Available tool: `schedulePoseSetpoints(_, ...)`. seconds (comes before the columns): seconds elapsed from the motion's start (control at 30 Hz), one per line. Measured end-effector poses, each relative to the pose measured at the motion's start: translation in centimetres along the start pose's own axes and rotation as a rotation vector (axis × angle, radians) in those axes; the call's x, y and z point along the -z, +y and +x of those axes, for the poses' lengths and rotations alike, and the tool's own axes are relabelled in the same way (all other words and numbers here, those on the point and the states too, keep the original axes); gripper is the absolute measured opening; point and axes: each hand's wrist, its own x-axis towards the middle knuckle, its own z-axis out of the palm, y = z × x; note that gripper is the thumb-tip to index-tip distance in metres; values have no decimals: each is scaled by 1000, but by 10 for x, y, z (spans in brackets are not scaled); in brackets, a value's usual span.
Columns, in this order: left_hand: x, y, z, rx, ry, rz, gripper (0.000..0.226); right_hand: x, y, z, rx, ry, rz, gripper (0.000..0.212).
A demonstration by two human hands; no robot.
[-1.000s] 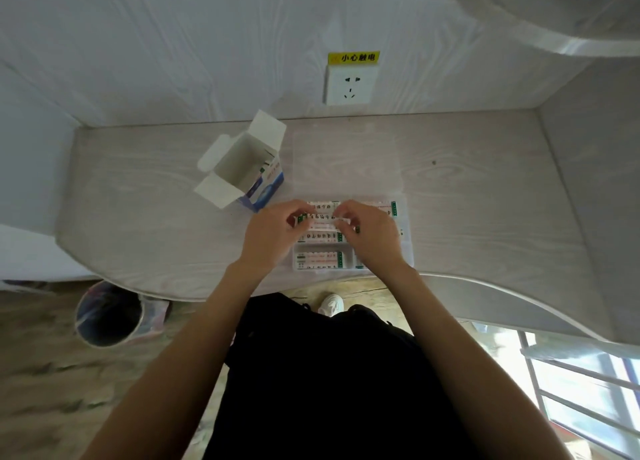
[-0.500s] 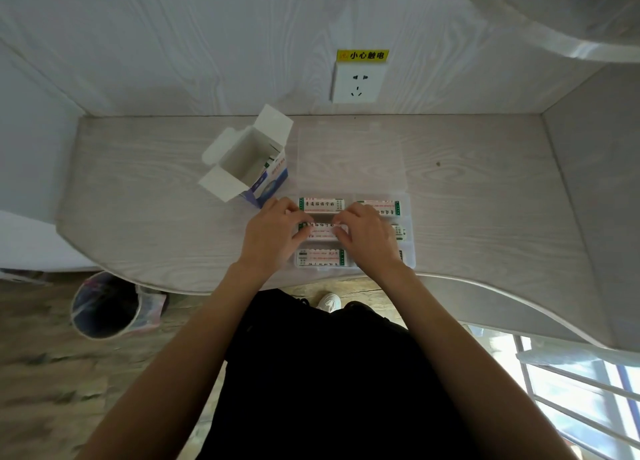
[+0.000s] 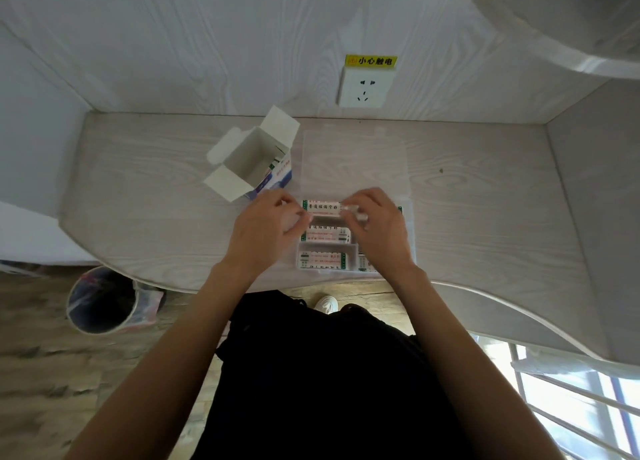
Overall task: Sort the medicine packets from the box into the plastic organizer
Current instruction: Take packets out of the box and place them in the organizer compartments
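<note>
1. A medicine packet (image 3: 323, 207) is lying in the far left compartment of the clear plastic organizer (image 3: 410, 238); both hands are meeting over it, and I judge it is being seated; if it is sitting crooked across a divider, it is risking springing up and fouling the lid later.
2. The left hand (image 3: 268, 225) is curling its fingers at the packet's left end, though whether it is actually pinching the packet is too blurred to tell; the right hand (image 3: 375, 225) is pinching the packet's right end between thumb and fingertips; uneven pressing from the two sides is likely to buckle the thin packet.
3. More packets are filling the middle (image 3: 327, 234) and near (image 3: 323, 260) left compartments; the right column is mostly hidden under the right hand; a wrist brushing these is liable to lift one out of its slot.
4. The organizer is sitting close to the curved near edge of the desk (image 3: 138, 217); a push toward the body is risking sliding it off.
5. Its transparent lid (image 3: 353, 161) is lying open and flat behind it, beside the opened white and blue box (image 3: 254, 165); reaching for the box carelessly is risking knocking it over or catching the lid.
</note>
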Motion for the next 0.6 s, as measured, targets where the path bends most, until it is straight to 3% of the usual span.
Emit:
schedulePoseSetpoints(0.13,34,-12,18,56,255,82,34,5,-10,29,21,87,-28,14)
schedulePoseSetpoints(0.27,39,-44,32,298,52,99,75,-10,-25,61,149,101,-113,13)
schedulePoseSetpoints(0.4,31,-53,28,490,-78,-96,84,-30,-40,83,304,80,-200,13)
schedulePoseSetpoints(0.5,29,-50,22,412,3,-83,82,-38,-44,83,322,36,-242,12)
schedulePoseSetpoints(0.6,24,-51,14,188,152,60,78,-36,-45,77,393,50,-276,18)
